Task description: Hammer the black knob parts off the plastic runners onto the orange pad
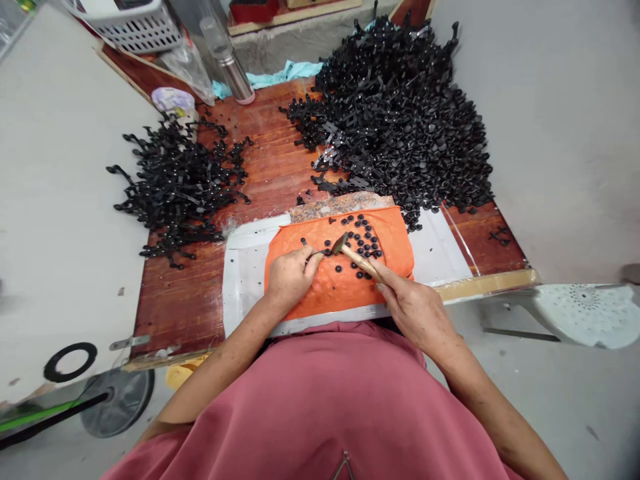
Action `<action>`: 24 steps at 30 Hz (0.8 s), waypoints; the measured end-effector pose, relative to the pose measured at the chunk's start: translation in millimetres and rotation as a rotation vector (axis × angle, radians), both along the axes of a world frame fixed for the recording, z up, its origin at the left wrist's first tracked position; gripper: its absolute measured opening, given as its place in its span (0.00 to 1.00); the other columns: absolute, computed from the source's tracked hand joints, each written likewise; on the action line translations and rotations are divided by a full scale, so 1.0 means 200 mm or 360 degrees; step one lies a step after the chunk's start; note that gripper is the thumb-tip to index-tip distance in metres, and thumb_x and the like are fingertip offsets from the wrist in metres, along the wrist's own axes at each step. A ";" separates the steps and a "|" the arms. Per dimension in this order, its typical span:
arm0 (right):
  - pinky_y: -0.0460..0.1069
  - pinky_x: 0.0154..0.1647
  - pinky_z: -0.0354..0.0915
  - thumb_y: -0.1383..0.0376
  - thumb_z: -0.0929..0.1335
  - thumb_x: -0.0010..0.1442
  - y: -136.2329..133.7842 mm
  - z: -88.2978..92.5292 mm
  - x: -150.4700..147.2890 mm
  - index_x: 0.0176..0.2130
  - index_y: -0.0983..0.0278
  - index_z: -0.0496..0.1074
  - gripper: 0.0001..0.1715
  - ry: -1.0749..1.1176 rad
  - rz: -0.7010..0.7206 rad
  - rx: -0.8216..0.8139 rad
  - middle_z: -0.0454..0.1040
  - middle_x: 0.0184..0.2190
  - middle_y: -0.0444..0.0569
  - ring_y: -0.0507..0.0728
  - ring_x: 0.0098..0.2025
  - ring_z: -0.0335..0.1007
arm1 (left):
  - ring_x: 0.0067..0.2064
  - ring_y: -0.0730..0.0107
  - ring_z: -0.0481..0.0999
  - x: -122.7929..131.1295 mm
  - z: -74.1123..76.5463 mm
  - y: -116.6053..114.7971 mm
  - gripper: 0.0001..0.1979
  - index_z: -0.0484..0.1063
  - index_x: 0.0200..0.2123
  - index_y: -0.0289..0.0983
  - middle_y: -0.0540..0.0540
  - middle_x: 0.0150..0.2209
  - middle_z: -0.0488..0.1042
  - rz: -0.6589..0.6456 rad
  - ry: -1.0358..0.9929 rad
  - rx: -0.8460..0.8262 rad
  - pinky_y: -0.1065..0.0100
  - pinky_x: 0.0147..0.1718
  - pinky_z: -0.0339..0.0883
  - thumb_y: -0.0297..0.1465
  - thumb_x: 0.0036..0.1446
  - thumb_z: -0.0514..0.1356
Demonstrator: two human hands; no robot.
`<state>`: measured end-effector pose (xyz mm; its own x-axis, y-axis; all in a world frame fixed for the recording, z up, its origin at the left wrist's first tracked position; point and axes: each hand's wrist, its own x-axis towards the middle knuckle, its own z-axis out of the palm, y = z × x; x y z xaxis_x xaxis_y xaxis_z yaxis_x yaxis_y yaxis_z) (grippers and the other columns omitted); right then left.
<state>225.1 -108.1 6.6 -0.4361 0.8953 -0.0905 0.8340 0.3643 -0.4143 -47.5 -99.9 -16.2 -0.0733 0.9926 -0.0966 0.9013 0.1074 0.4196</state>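
Observation:
My right hand [409, 301] is wrapped round the wooden handle of a small hammer [364, 262]. The hammer's metal head points left, close above the orange cloth [320, 293]. My left hand [290, 277] pinches a thin black strip-like part [319, 253], whose tip reaches under or beside the hammer head; whether they touch I cannot tell. Several small round black caps [367, 247] lie scattered on the cloth to the right of the hammer head and around it.
A large heap of black parts [400, 120] covers the table's back right. A smaller pile of joined black parts [180, 180] lies at the left on the wooden table [270, 147]. Behind stand a flask [235, 77] and a white basket [135, 27]. A white stool [590, 313] is at the right.

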 end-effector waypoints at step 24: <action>0.52 0.40 0.79 0.65 0.61 0.77 -0.02 0.01 -0.03 0.75 0.53 0.60 0.32 0.0172 0.0086 0.0133 0.85 0.51 0.51 0.60 0.42 0.85 | 0.45 0.59 0.82 -0.05 0.03 -0.01 0.15 0.78 0.44 0.39 0.42 0.43 0.84 -0.0183 -0.0139 -0.0054 0.65 0.41 0.69 0.35 0.73 0.52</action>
<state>219.0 -112.6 8.3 -0.4869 0.8728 0.0333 0.7646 0.4443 -0.4669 -57.9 -101.1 -10.3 0.0511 0.9901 -0.1310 0.8687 0.0207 0.4948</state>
